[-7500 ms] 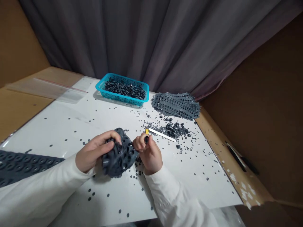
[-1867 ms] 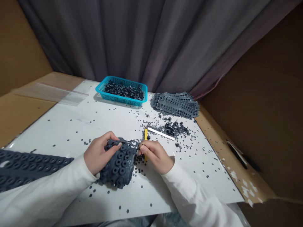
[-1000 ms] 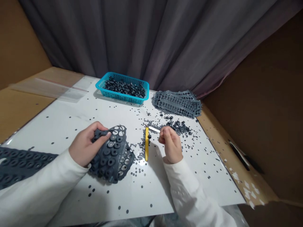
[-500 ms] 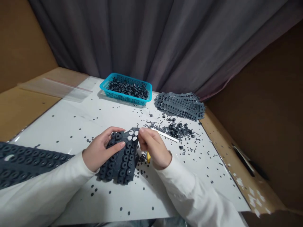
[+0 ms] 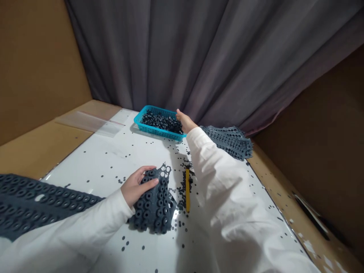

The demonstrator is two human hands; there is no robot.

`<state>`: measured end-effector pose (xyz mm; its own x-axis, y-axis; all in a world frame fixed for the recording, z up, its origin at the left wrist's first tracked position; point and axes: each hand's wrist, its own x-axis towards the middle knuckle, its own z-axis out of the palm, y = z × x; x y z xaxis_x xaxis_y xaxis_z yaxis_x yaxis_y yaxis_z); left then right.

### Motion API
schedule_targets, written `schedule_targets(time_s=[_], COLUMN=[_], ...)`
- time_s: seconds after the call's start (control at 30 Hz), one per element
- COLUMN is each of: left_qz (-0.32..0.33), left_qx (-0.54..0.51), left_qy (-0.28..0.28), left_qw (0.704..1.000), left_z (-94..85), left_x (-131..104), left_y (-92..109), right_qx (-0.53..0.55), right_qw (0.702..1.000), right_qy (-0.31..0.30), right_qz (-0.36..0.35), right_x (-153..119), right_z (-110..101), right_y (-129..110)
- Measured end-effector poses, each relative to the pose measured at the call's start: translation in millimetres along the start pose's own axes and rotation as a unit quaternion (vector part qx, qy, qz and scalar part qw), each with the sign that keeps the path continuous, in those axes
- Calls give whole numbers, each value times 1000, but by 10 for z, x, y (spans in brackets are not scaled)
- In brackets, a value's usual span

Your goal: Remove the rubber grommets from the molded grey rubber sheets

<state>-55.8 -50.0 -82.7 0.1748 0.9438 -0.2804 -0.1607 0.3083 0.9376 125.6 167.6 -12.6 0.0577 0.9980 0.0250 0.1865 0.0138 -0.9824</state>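
The left hand [image 5: 137, 186] pinches close in, while the right hand [image 5: 184, 121] reaches far forward, its closure unclear.

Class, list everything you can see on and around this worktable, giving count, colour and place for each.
Basket: one, blue, table's far side
Small pieces: many, dark, in basket
Held sheet: one, dark grey, centre
Flat sheet: at least one, dark grey, left
Stacked sheets: several, grey, far right
Bar: one, yellow, right of held sheet
Discs: many, dark, scattered
Plastic bag: at least one, clear, far left
Scraps: several, white, right edge
Tabletop: one, white, below
Curtain: one, grey, behind
Side panels: two, brown, either side
Left hand: one, bare, on held sheet
Right hand: one, bare, at basket's right end
Sleeves: two, white, foreground
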Motion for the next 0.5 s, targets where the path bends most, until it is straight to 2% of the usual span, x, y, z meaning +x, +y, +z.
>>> schedule_targets(time_s=[0.1, 0.17, 0.2, 0.27, 0.33, 0.4, 0.5], left_qz=[28, 46, 55, 70, 87, 102, 128], left_qx=[26, 38, 45, 64, 82, 91, 109], left_qy=[15, 29, 34, 27, 14, -1, -9], left_qw=[999, 998, 997, 995, 993, 991, 986], left_z=[-8, -7, -5, 3, 22, 52, 96], left_x=[-16, -28, -35, -57, -94, -140, -203], left_y=[-8, 5, 15, 35, 50, 57, 56], right_qx=[-4, -36, -75, -161, -232, -300, -359], right_qw=[999, 990, 974, 930, 876, 857, 839], right_qy=[-36, -109, -174, -258, -346, -340, -328], right_qz=[-15, -77, -124, -207, -243, -246, -242], right_x=[-302, -680, -907, -1377, -1777, -2036, -2181], right_z=[-26, -65, -87, -129, -161, -176, -167], right_y=[-64, -122, -151, -194, -201, -164, -51])
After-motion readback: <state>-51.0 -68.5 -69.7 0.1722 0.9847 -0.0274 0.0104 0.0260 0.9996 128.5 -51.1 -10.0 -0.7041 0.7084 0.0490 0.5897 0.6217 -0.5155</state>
